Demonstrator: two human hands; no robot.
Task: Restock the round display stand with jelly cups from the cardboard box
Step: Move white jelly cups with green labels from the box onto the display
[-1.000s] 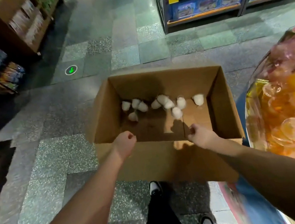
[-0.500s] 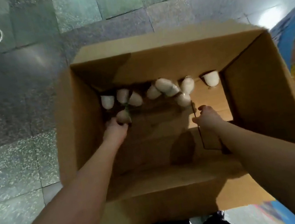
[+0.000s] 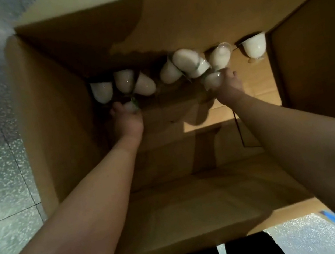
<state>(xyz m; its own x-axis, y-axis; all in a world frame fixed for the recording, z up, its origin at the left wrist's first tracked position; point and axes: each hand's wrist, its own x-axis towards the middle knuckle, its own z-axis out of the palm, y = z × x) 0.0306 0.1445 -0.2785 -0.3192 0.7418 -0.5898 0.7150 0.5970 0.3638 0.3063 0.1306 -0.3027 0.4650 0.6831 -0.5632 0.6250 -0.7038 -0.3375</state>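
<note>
- Both arms reach deep into the cardboard box (image 3: 55, 133) on the floor.
- Left hand (image 3: 127, 120) curls round a jelly cup (image 3: 130, 106).
- Right hand (image 3: 228, 88) grips another cup (image 3: 212, 81).
- More white cups (image 3: 186, 63) line the far wall.

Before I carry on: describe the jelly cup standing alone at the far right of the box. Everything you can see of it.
The lone jelly cup is a small clear plastic cup filled with milky white jelly. It seems to stand upside down on its sealed rim, rounded base up, by the far wall in the right corner of the cardboard box. Nothing touches it but the box floor; the right hand grips another cup to its left.
</note>
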